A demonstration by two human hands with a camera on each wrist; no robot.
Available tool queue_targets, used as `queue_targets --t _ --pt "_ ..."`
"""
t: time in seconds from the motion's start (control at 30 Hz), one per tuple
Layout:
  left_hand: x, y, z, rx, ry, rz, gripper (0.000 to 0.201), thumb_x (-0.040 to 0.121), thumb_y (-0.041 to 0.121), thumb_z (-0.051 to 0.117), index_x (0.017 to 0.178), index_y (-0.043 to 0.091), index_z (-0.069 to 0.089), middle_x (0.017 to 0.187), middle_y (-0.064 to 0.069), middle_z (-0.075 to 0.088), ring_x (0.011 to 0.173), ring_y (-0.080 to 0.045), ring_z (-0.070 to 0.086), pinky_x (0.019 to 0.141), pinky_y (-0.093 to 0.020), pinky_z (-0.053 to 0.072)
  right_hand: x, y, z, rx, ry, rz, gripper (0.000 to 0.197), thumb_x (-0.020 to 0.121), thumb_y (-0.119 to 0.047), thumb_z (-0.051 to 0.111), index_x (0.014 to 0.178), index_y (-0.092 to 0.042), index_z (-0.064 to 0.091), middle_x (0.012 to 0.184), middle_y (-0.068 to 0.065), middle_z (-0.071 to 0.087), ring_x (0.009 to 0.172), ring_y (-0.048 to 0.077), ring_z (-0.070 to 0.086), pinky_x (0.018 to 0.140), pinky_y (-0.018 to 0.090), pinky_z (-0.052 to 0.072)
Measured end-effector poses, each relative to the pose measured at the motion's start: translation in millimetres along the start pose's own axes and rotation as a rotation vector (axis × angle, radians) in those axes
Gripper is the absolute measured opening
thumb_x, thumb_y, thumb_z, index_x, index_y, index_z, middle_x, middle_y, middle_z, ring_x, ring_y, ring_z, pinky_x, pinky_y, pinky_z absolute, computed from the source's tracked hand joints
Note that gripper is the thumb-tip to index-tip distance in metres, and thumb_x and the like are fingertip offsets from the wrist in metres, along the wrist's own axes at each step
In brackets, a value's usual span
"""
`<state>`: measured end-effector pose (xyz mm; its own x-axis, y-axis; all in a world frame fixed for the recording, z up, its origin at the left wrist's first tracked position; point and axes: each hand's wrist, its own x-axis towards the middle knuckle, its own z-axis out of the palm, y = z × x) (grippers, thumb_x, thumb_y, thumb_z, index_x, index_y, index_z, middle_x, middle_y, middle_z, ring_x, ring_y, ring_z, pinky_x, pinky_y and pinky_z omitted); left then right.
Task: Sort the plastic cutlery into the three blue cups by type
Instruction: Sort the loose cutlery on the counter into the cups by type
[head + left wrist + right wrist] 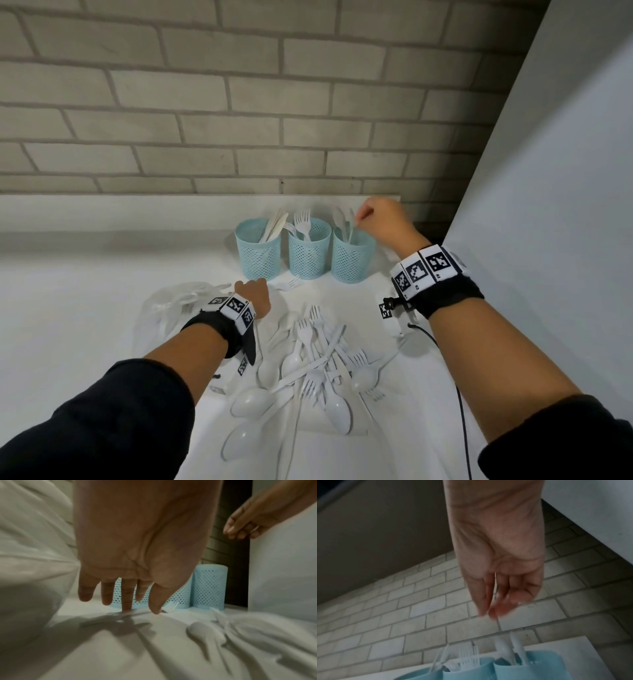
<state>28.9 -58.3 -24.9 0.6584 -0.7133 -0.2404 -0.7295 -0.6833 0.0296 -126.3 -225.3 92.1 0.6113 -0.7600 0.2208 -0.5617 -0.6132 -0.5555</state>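
Looking down, we see our right hand (383, 222) above the right blue cup (352, 257), cutlery pile (318, 363) nearer. Left wrist: left hand (137, 547) fingers straight, touching perhaps a knife (109, 619). Right wrist: fingertips (481, 609) loosely together, empty.

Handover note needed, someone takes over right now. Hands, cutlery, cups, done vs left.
Right hand: above the right cup, fingers loosely curled, nothing in them that I can see.
Left hand: open, fingertips down on a loose fork in front of the cups.
Done: left cup holds knives, middle cup forks, right cup spoons.
Left: the mixed pile of forks, spoons and knives on the counter, plus that loose fork.
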Motion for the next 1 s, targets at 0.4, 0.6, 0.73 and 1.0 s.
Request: queue_targets --t 0.4,0.6,0.73,1.0 --pt "-23.1 4.2 2.7 -0.004 -0.068 0.025 0.029 0.095 0.012 0.043 0.121 0.003 0.050 0.128 -0.013 0.055 0.117 -0.026 0.055 0.092 -0.030 0.043 -93.1 18.3 49.0 -0.496 -0.785 0.217 0.041 0.087 -0.048 0.058 0.063 -0.014 0.054 0.065 -0.001 0.057 0.073 0.021 0.057 0.085 0.032 0.048" --pt "-41.6 1.6 -8.3 -0.236 -0.070 0.024 0.035 0.098 0.008 0.033 0.125 -0.009 0.047 0.131 -0.019 0.051 0.122 -0.029 0.050 0.099 -0.030 0.040 -106.7 20.7 56.2 -0.451 -0.786 0.224 0.038 0.082 -0.038 0.067 0.058 -0.013 0.049 0.060 0.000 0.053 0.055 0.014 0.049 0.071 0.027 0.043" --pt "-54.0 -2.9 -9.3 -0.278 -0.118 0.012 0.038 0.100 0.014 0.031 0.122 -0.009 0.052 0.131 -0.021 0.052 0.121 -0.031 0.051 0.097 -0.030 0.040 -111.2 16.3 59.1 -0.445 -0.763 0.225 0.041 0.079 -0.037 0.070 0.054 -0.012 0.049 0.057 0.001 0.052 0.053 0.015 0.048 0.064 0.026 0.042" --pt "-65.6 -13.4 15.6 -0.243 -0.087 -0.001 0.055 0.092 0.044 0.049 0.121 -0.003 0.053 0.128 -0.016 0.055 0.118 -0.026 0.053 0.094 -0.028 0.042 -116.8 11.0 69.3 -0.339 -0.714 0.291 0.038 0.083 -0.032 0.067 0.059 -0.013 0.044 0.060 0.002 0.048 0.054 0.013 0.045 0.053 0.023 0.036"
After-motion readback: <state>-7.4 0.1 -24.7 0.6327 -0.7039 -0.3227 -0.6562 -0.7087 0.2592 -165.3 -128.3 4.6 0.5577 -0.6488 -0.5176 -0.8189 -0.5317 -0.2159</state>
